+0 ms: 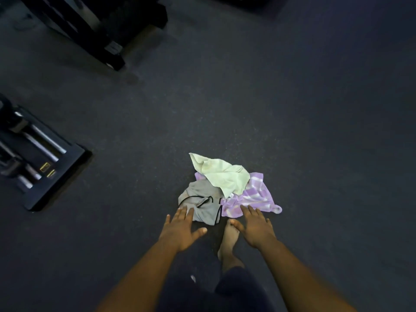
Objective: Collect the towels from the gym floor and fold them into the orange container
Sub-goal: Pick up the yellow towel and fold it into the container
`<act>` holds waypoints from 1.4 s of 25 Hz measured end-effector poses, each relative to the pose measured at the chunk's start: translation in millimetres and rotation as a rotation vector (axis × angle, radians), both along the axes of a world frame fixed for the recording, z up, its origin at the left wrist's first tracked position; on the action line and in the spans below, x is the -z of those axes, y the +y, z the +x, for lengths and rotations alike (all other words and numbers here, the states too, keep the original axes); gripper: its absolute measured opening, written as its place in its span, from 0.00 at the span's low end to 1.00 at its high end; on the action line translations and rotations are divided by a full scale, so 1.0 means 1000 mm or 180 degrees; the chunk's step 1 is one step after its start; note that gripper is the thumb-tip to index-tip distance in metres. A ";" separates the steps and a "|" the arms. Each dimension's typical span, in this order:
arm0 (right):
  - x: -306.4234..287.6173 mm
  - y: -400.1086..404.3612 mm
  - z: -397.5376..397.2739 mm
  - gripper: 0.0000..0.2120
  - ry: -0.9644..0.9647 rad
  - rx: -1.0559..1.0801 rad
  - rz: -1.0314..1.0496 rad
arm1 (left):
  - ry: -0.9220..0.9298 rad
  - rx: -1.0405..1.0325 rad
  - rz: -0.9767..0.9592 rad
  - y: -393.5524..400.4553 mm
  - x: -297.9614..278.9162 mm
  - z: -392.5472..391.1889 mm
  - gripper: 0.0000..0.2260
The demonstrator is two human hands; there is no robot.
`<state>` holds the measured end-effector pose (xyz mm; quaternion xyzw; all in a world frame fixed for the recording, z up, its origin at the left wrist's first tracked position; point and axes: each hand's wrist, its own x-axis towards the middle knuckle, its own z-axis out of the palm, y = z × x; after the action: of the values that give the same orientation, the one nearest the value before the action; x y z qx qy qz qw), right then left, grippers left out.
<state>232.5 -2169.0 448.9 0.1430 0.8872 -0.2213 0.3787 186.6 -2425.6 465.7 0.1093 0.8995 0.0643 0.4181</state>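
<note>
Both forearms reach in from the bottom edge over a dark gym floor [292, 109], a bare foot [229, 239] between them. At upper left stands a black machine frame [90, 30]; at the left edge, a low rack of dumbbells [33, 154]. Low in the middle of the frame, three crumpled towels lie heaped together: a purple towel [254, 197], a pale green towel [225, 174] on top, a grey towel [200, 203]. The left hand [180, 230] and right hand [254, 226] hover at the heap's near edge, fingers spread and holding nothing.
</note>
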 end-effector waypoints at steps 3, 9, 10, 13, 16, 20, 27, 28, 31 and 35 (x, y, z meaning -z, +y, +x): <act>0.056 0.018 -0.047 0.36 -0.0086 -0.0172 0.0041 | -0.0129 -0.0037 -0.0029 0.027 0.058 -0.043 0.56; 0.247 0.031 -0.110 0.25 -0.0144 -0.0275 0.0013 | -0.0344 0.0114 -0.0212 0.051 0.251 -0.101 0.58; 0.283 0.030 -0.117 0.25 -0.0184 -0.0270 0.0027 | -0.0390 0.0215 -0.0279 0.050 0.284 -0.108 0.59; 0.378 0.024 -0.130 0.25 -0.0318 -0.0272 0.0054 | -0.0507 0.0367 -0.0359 0.044 0.364 -0.120 0.45; 0.470 0.015 -0.140 0.26 -0.0403 -0.0355 0.0291 | -0.0568 0.0511 -0.0386 0.036 0.443 -0.128 0.44; 0.540 -0.005 -0.153 0.22 -0.0437 -0.0424 0.0488 | -0.0675 0.0897 -0.0400 0.029 0.507 -0.132 0.42; 0.471 -0.002 -0.135 0.11 -0.0182 -0.0199 0.0577 | -0.0648 0.1043 -0.0404 0.031 0.457 -0.139 0.45; 0.445 0.001 -0.130 0.11 -0.0150 -0.0102 0.0514 | -0.0630 0.1006 -0.0381 0.033 0.432 -0.141 0.48; 0.333 0.011 -0.129 0.11 -0.0020 0.0272 0.0314 | -0.0579 0.1174 -0.0337 0.046 0.325 -0.153 0.57; 0.159 0.020 -0.118 0.09 0.0161 0.0768 0.0301 | -0.0500 0.1453 -0.0347 0.066 0.171 -0.166 0.52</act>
<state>114.5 -2148.8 289.9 0.2608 0.8822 -0.2267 0.3197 20.4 -2359.7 294.3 0.2816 0.8184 -0.0722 0.4957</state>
